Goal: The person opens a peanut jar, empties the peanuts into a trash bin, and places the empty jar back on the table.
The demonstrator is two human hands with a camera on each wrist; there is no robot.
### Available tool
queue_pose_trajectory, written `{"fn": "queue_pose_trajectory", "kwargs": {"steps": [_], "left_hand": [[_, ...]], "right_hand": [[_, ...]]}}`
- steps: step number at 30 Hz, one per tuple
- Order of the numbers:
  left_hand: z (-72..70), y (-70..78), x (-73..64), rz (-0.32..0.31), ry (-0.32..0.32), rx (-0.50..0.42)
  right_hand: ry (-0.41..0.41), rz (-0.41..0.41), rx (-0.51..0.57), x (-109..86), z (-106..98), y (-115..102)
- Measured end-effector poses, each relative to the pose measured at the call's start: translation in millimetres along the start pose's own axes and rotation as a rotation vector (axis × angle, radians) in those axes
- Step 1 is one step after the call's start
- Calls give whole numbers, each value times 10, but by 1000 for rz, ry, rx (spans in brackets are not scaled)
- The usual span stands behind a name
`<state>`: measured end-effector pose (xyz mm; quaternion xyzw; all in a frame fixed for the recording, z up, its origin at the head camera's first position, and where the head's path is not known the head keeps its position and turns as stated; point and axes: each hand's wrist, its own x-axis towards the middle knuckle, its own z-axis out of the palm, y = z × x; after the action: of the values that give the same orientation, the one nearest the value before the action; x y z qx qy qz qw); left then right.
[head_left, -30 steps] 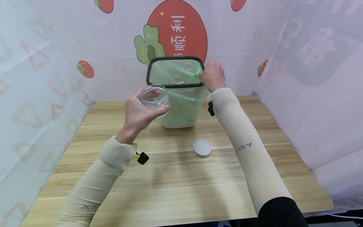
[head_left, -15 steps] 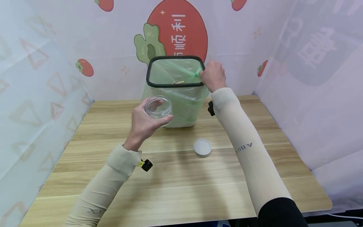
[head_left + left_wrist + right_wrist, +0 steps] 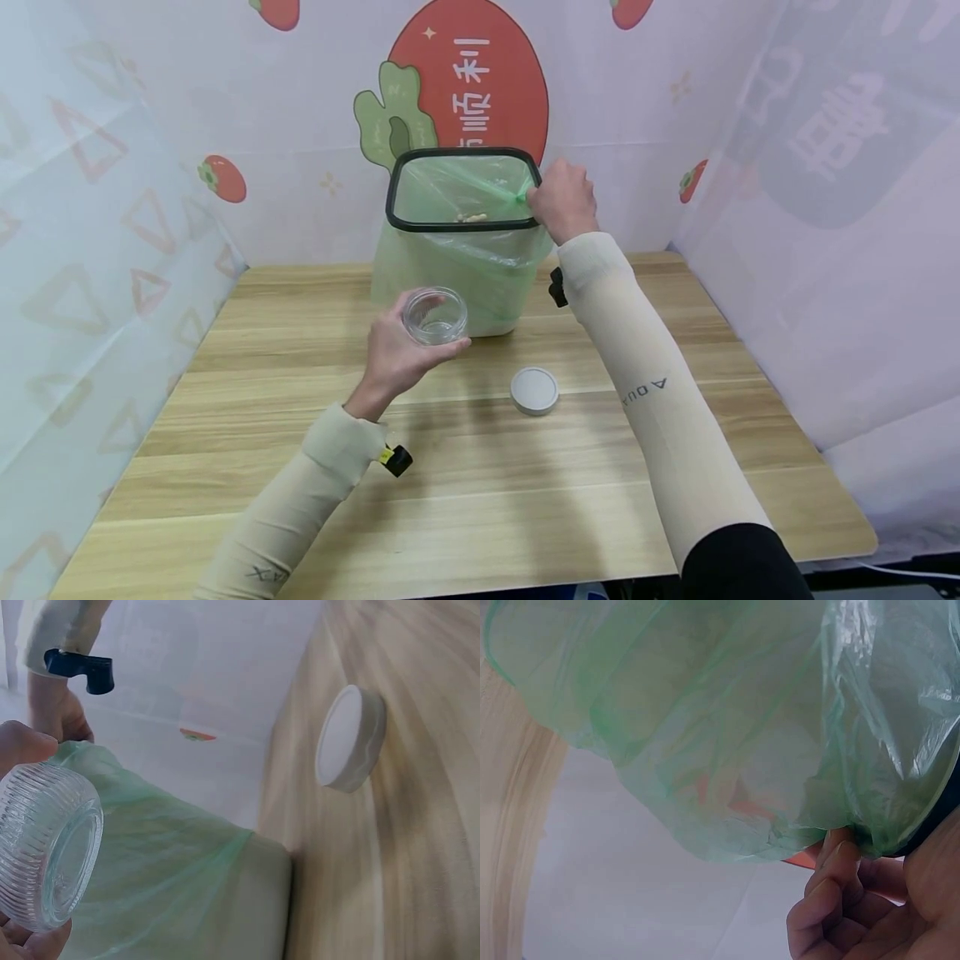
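A clear ribbed glass jar [image 3: 437, 317] without a lid is held in my left hand [image 3: 401, 354], thumb on the near side and fingers round the far side. It hangs above the table, in front of the bin. In the left wrist view the jar [image 3: 52, 847] shows its round base. My right hand [image 3: 564, 202] grips the right rim of the trash bin [image 3: 465, 225], with fingers curled at the gathered edge of the green bag [image 3: 727, 750]. Pale bits [image 3: 472, 218] lie inside the bag. A white round lid [image 3: 535, 391] lies on the table, right of the jar.
The wooden table [image 3: 300, 333] runs up to a printed backdrop [image 3: 300, 100] behind the bin. Fabric side walls [image 3: 82, 250] close in left and right. A cable [image 3: 907, 572] lies beyond the table's front right corner.
My left hand has brought the jar down and to the right, away from the bin's rim and nearer the lid. The right hand has stayed at the rim.
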<state>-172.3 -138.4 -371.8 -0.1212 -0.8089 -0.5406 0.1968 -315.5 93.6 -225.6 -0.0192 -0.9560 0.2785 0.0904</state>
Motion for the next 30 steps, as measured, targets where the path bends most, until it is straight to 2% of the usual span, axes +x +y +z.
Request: {"fn": "queue_pose_trajectory", "kwargs": {"steps": [8,14,22,30], "left_hand": [[70,-111,-91,-34,-47,9],[128,-199,-148,-91,-80,0],[222,-309,-212,-144,-108,71],[326,-465,-266,-227,-122,137]], "right_hand": [[-10,6,-12,18,6,-7],[-6,9,-11,2,5,-15],[-9,7,-11,7,9,-3],[-18,12,-12,9,11,-7]]}}
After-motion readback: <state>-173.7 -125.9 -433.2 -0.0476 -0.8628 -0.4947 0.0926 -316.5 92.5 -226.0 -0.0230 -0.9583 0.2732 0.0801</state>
